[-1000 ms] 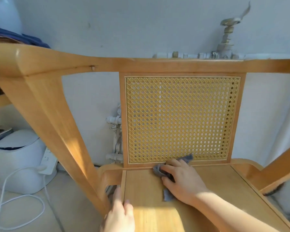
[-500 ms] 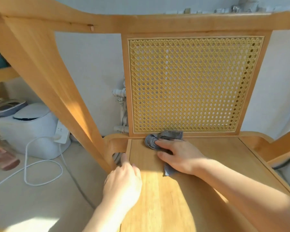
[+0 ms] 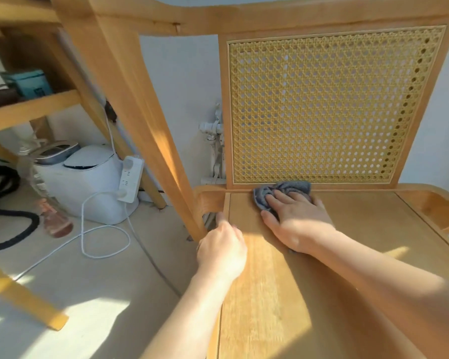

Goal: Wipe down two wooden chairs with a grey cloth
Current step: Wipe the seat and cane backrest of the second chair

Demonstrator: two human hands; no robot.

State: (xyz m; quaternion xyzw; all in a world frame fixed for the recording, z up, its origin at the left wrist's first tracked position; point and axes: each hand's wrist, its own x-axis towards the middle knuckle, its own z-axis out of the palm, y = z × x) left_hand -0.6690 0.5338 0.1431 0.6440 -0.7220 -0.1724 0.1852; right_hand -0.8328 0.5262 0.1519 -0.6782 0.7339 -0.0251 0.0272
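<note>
Grey cloth (image 3: 283, 190), bunched under flat right hand (image 3: 296, 221), may skip chair seat (image 3: 373, 242) corner; left hand (image 3: 222, 250) apparently grips its edge.

Grey cloth (image 3: 287, 188) — mostly hidden (under right hand (image 3: 298, 224)).

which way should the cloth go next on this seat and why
Probably a sweep to the right along the back edge of the seat. The right hand presses the grey cloth flat near the back-left corner, just under the cane panel, and the rear strip to the right lies bare. The left hand rests at the left edge, so things look steadied.
</note>
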